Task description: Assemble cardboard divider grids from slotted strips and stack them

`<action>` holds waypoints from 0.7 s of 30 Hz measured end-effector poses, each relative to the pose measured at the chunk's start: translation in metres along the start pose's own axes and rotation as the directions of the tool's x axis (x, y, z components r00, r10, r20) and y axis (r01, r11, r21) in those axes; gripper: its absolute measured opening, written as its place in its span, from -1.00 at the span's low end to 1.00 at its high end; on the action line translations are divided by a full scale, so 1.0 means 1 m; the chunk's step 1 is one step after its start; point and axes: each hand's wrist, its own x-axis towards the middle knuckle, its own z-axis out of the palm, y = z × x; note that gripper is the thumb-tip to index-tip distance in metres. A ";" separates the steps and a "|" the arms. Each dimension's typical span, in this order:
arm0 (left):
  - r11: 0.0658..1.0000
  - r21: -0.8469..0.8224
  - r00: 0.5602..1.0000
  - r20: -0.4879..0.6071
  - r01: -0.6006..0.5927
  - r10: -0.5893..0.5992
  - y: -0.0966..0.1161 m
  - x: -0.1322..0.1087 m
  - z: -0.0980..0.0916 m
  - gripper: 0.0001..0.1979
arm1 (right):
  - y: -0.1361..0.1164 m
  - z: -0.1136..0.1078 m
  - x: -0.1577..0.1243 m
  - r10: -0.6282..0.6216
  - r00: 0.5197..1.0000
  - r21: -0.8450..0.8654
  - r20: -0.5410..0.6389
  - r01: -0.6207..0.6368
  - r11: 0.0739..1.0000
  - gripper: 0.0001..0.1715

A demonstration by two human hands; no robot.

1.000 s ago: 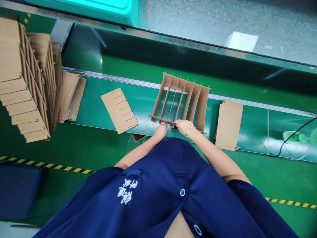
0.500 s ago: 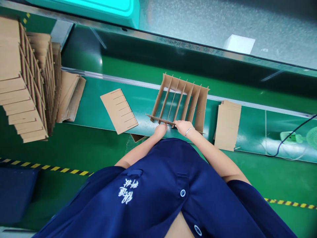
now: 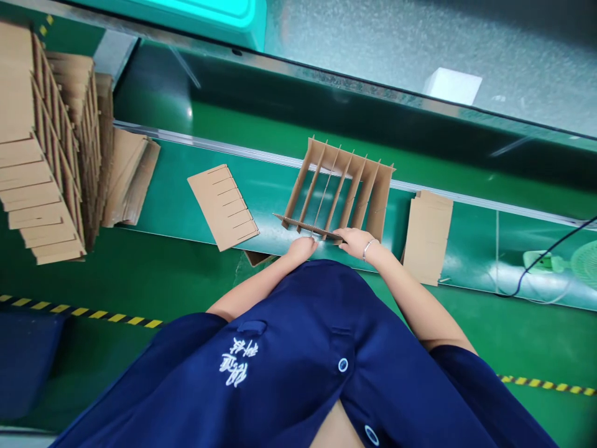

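A cardboard divider grid [image 3: 345, 186] stands on the green bench in front of me, several upright partitions joined by a cross panel at the far side. Along its near side runs another slotted cardboard panel [image 3: 305, 225], set at a slant across the partition ends. My right hand [image 3: 357, 241], with a bracelet at the wrist, pinches this panel near its right part. Close beside it my left hand [image 3: 302, 250] is closed at the near end of a middle partition, its fingertips partly hidden. One loose slotted cardboard panel [image 3: 224, 208] lies flat to the left.
Stacked folded divider grids [image 3: 60, 155] and a pile of cardboard panels [image 3: 128, 177] are at the left. More cardboard panels [image 3: 428, 236] lie on the right, before a green fan [image 3: 585, 264] and a black cable [image 3: 543, 255]. A metal ledge [image 3: 354, 93] runs behind the bench.
My right hand has slid right along the near panel, whose right end now sits lower. The left hand has moved slightly left and nearer to me.
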 end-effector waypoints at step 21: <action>0.997 0.082 0.999 0.033 0.015 -0.018 0.033 0.016 0.010 -0.64 | -0.008 0.011 0.007 0.073 0.997 -0.104 0.005 -0.072 0.992 -0.71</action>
